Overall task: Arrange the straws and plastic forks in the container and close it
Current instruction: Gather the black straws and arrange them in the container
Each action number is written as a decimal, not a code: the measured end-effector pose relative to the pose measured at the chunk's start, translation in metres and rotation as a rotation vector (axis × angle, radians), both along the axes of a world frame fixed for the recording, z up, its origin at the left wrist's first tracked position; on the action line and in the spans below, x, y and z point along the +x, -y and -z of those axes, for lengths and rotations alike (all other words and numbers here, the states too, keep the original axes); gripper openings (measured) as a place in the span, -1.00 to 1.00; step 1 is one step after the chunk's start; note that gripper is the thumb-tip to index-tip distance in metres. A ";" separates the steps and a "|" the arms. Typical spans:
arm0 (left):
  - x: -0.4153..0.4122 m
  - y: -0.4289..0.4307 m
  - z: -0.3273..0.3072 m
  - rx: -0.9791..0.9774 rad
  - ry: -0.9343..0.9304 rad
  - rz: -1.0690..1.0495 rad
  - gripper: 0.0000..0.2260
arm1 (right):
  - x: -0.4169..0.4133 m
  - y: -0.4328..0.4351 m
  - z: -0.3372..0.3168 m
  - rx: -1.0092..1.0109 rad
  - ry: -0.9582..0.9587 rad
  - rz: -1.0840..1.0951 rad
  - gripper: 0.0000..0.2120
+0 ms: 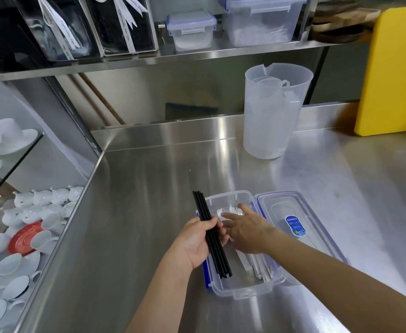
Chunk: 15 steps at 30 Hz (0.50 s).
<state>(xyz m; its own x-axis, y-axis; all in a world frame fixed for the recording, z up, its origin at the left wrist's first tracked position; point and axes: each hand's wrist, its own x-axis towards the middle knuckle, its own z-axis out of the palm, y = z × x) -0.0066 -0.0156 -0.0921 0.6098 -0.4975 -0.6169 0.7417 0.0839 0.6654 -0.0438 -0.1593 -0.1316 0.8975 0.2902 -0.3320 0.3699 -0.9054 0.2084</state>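
Black straws (211, 234), a small bundle, are sitting in my left hand (194, 243): fingers are wrapping round the middle of the bundle and clamping it, thumb on the near side. The bundle is tilting, top end sticking up past the far-left corner of the container (242, 288), bottom end hanging over its inside near the left wall. My right hand (247, 233) is reaching in over the container w/ fingers spread apart and flat, palm down, gripping nothing; fingertips are hovering on or just above the clear plastic forks (230, 210) at the far end, can't tell if they're touching.

The container is a clear rectangular tub w/ blue clips, sitting open on the steel counter (130, 236). Inside, besides the forks, white paper-wrapped pieces (259, 265) are lying along the right side, running toward the near end. Its lid (317, 212) is lying flat just beside it on the right, touching its rim, w/ a blue label on top.

Further back on the counter a big translucent jug (271, 111) is standing upright w/ a smaller jug nested inside. A yellow board (394, 70) is leaning at the far right. On the shelf above, two more clip-lid tubs (191, 30) are standing shut. Off the left, white cups and saucers (29, 212) are piling up w/ one red saucer (23, 237) among them.
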 end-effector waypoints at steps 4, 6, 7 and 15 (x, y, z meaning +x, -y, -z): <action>0.000 -0.002 0.003 -0.017 -0.017 0.013 -0.88 | -0.001 0.007 0.001 -0.084 -0.015 -0.010 -0.62; -0.001 0.002 0.007 -0.017 -0.027 0.027 -0.90 | -0.007 0.017 -0.001 -0.084 -0.047 0.003 -0.62; -0.001 0.001 0.008 -0.018 -0.024 0.029 -0.91 | -0.008 0.020 -0.003 -0.068 -0.054 -0.001 -0.61; 0.004 -0.008 0.004 -0.065 -0.005 0.015 -0.91 | -0.016 0.013 -0.019 0.128 -0.083 -0.174 -0.65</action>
<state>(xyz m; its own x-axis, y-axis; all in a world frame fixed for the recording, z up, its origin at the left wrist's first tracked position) -0.0026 -0.0081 -0.0962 0.5989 -0.5458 -0.5860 0.7466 0.1159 0.6551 -0.0600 -0.1727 -0.1122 0.8017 0.4823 -0.3531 0.5335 -0.8437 0.0588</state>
